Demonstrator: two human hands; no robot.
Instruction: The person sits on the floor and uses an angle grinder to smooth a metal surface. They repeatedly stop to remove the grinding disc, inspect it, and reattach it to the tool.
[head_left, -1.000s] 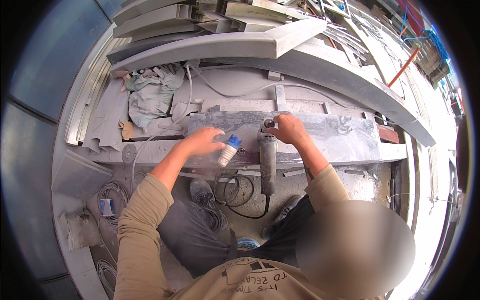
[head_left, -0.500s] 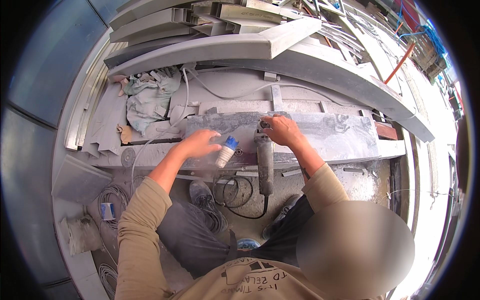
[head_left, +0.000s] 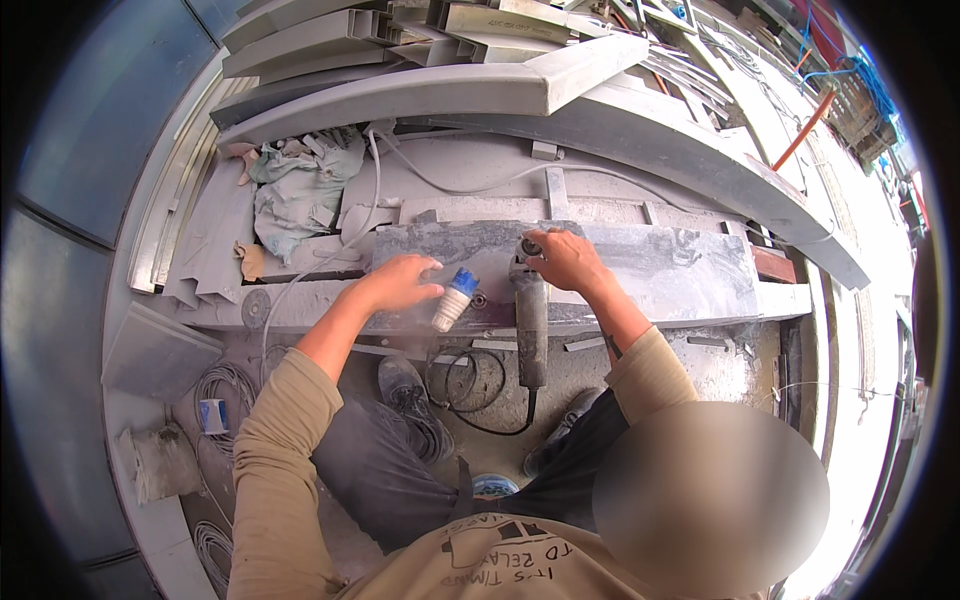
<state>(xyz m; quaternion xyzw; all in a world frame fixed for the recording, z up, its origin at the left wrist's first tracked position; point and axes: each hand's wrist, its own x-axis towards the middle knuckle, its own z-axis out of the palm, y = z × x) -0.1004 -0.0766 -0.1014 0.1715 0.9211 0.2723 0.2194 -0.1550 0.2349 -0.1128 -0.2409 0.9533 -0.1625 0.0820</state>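
An angle grinder (head_left: 532,330) lies with its head on a dusty grey slab (head_left: 650,270) and its body pointing toward me, the black cord trailing from the rear. At the head, the thumb and fingers of my right hand (head_left: 565,260) close round the round spindle part, partly hiding it. My left hand (head_left: 405,283) is held over the slab's left part with fingers apart and nothing in them. Just right of its fingertips is a blue-and-white power plug (head_left: 457,300). A small metal ring (head_left: 479,300) sits beside the plug.
Long grey metal profiles (head_left: 400,95) are stacked behind the slab. A crumpled dusty cloth (head_left: 305,195) and a worn round disc (head_left: 256,309) lie to the left. A white cable (head_left: 480,190) crosses the back; coiled cable (head_left: 225,385) lies at lower left. Black cord (head_left: 470,385) loops between my shoes.
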